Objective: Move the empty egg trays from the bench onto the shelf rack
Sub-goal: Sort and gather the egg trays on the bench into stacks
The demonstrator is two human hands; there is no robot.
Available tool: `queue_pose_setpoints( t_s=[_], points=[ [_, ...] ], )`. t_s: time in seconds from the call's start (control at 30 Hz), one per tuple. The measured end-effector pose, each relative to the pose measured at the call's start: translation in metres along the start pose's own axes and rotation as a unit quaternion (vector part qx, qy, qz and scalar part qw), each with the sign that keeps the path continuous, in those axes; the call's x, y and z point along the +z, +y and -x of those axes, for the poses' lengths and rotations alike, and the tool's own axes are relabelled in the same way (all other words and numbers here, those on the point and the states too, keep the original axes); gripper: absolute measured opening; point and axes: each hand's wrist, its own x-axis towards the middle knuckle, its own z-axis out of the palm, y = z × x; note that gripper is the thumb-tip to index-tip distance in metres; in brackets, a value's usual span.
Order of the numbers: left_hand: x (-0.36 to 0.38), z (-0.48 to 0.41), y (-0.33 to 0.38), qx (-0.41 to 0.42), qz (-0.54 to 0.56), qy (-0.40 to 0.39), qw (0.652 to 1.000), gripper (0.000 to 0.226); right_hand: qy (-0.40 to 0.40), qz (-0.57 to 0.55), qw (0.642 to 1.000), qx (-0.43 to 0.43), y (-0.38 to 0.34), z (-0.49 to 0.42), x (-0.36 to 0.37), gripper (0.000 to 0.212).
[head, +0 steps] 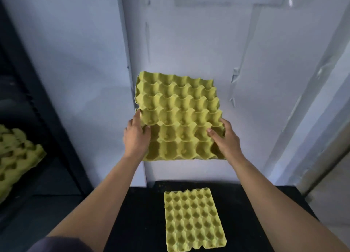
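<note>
I hold an empty yellow-green egg tray (180, 113) in the air in front of a pale wall, well above the bench. My left hand (135, 138) grips its near-left edge, thumb curled into a cup. My right hand (225, 138) grips its near-right corner, thumb on top. A second empty egg tray (194, 220) lies flat on the black bench (140, 214) below. On the dark shelf rack (47, 109) at the left rests a stack of the same egg trays (15, 157), partly cut off by the frame edge.
A pale wall panel (189, 43) fills the view behind the lifted tray. A light door or panel frame (322, 138) runs down the right side. The rack's dark upright slants between the wall and the shelf.
</note>
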Motion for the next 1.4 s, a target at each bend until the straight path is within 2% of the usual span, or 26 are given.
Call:
queue_pose_setpoints(
  t_s=[0.13, 0.27, 0.37, 0.43, 0.53, 0.63, 0.73, 0.8, 0.9, 0.97, 1.17, 1.33, 1.4],
  points=[
    [-0.049, 0.009, 0.014, 0.009, 0.006, 0.050, 0.999, 0.060, -0.024, 0.001, 0.998, -0.063, -0.032, 0.010, -0.003, 0.051],
    [-0.096, 0.037, 0.029, 0.017, -0.008, 0.080, 0.997, 0.061, 0.003, -0.051, 0.992, -0.114, -0.054, 0.028, -0.003, 0.028],
    [-0.135, 0.061, 0.041, 0.028, -0.044, 0.087, 0.995, 0.064, 0.019, -0.087, 0.986, -0.139, -0.073, 0.044, 0.007, 0.024],
    [-0.161, 0.078, 0.046, 0.028, -0.117, 0.108, 0.987, 0.063, 0.010, -0.102, 0.982, -0.158, -0.091, 0.055, 0.019, 0.025],
    [-0.194, 0.106, 0.049, 0.079, -0.293, 0.168, 0.938, 0.055, -0.016, -0.136, 0.976, -0.170, -0.122, 0.075, 0.041, 0.026],
    [-0.222, 0.131, 0.050, 0.158, -0.399, 0.155, 0.890, 0.058, -0.047, -0.167, 0.969, -0.178, -0.157, 0.101, 0.065, 0.026],
    [-0.247, 0.147, 0.042, 0.160, -0.474, 0.064, 0.863, 0.062, -0.069, -0.174, 0.962, -0.199, -0.192, 0.122, 0.087, 0.027],
    [-0.261, 0.153, 0.026, 0.164, -0.504, 0.038, 0.847, 0.066, -0.081, -0.181, 0.957, -0.213, -0.216, 0.138, 0.103, 0.028],
    [-0.290, 0.158, 0.003, 0.166, -0.576, 0.038, 0.799, 0.080, -0.095, -0.196, 0.951, -0.220, -0.252, 0.162, 0.131, 0.029],
    [-0.317, 0.156, -0.016, 0.156, -0.596, 0.067, 0.785, 0.086, -0.101, -0.198, 0.945, -0.238, -0.278, 0.181, 0.151, 0.030],
    [-0.426, 0.149, -0.068, 0.141, -0.614, 0.126, 0.767, 0.091, -0.122, -0.232, 0.925, -0.274, -0.370, 0.240, 0.207, 0.033],
    [-0.509, 0.129, -0.105, 0.162, -0.561, 0.195, 0.788, 0.095, -0.146, -0.249, 0.898, -0.332, -0.448, 0.276, 0.242, 0.044],
    [-0.534, 0.117, -0.114, 0.156, -0.535, 0.211, 0.803, 0.091, -0.084, -0.176, 0.893, -0.405, -0.469, 0.289, 0.253, 0.052]
  ],
)
